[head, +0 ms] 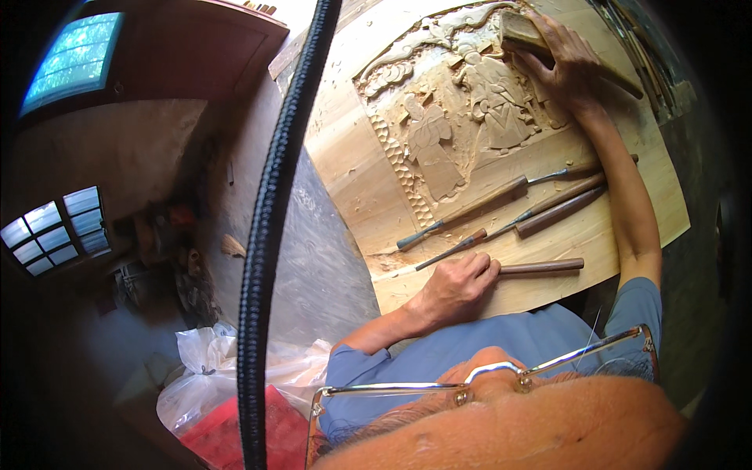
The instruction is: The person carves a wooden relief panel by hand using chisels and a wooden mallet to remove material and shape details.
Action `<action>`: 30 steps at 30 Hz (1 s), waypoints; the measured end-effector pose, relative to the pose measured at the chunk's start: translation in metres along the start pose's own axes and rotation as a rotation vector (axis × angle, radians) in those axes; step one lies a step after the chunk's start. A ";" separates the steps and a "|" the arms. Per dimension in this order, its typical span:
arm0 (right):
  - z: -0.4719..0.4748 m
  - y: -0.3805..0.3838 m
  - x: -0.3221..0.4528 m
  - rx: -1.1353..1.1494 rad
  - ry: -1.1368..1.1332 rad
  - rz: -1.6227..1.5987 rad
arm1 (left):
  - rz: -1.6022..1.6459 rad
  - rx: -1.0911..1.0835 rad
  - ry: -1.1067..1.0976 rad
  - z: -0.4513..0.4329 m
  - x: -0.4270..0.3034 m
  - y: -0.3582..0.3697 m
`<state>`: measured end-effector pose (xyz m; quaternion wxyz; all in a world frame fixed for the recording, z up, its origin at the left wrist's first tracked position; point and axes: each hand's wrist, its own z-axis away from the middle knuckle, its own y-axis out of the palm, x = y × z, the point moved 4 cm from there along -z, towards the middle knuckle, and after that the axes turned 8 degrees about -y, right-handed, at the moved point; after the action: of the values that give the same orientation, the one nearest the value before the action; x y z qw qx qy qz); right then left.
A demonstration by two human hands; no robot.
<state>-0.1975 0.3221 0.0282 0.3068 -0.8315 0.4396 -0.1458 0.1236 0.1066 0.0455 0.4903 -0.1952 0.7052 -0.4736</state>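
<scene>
A carved wooden relief panel (432, 147) lies before me, with figures, clouds and a textured border strip cut into it. My left hand (461, 285) is closed around a wooden-handled carving tool (543, 266) at the panel's near edge; the fist hides its working end. At the upper right of the carving, my right hand (564, 64) grips a broad-headed wooden tool (526, 35), whose handle runs out to the right. Between my hands lie several carving tools, among them a wide chisel (482, 202), a slim gouge (452, 249) and a dark wooden handle (558, 212).
More long-handled tools (640, 59) lie in a row beyond the panel's upper right corner. Wood chips (426, 97) are scattered over the carving. A grey surface (311, 247) borders the panel on the left. Plastic bags (205, 364) and red material (247, 429) sit at lower left. A black braided cable (267, 205) crosses the view.
</scene>
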 end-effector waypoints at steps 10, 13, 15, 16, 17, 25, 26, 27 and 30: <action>-0.011 -0.018 0.013 0.039 0.063 -0.099 | -0.016 -0.022 0.039 -0.009 0.000 -0.002; -0.009 -0.017 0.012 0.060 0.073 -0.072 | -0.047 -0.093 0.079 -0.017 0.003 -0.009; -0.009 -0.017 0.010 0.065 0.084 -0.064 | -0.091 -0.181 0.106 -0.027 0.010 -0.024; -0.009 -0.017 0.011 0.070 0.087 -0.062 | -0.124 -0.235 0.089 -0.033 0.017 -0.033; -0.011 -0.018 0.012 0.078 0.098 -0.077 | -0.151 -0.260 0.065 -0.037 0.028 -0.036; -0.009 -0.018 0.010 0.079 0.059 -0.061 | -0.198 -0.272 0.071 -0.067 0.058 -0.037; -0.008 -0.017 0.010 0.093 0.073 -0.065 | -0.188 -0.251 0.121 -0.067 0.054 -0.031; -0.008 -0.016 0.009 0.106 0.087 -0.068 | -0.172 -0.259 0.151 -0.069 0.048 -0.030; -0.009 -0.016 0.009 0.100 0.066 -0.049 | -0.179 -0.248 0.159 -0.064 0.048 -0.015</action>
<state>-0.1869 0.3182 0.0444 0.3296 -0.8203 0.4213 -0.2025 0.0434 0.0943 0.0381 0.3608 -0.2781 0.7747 -0.4386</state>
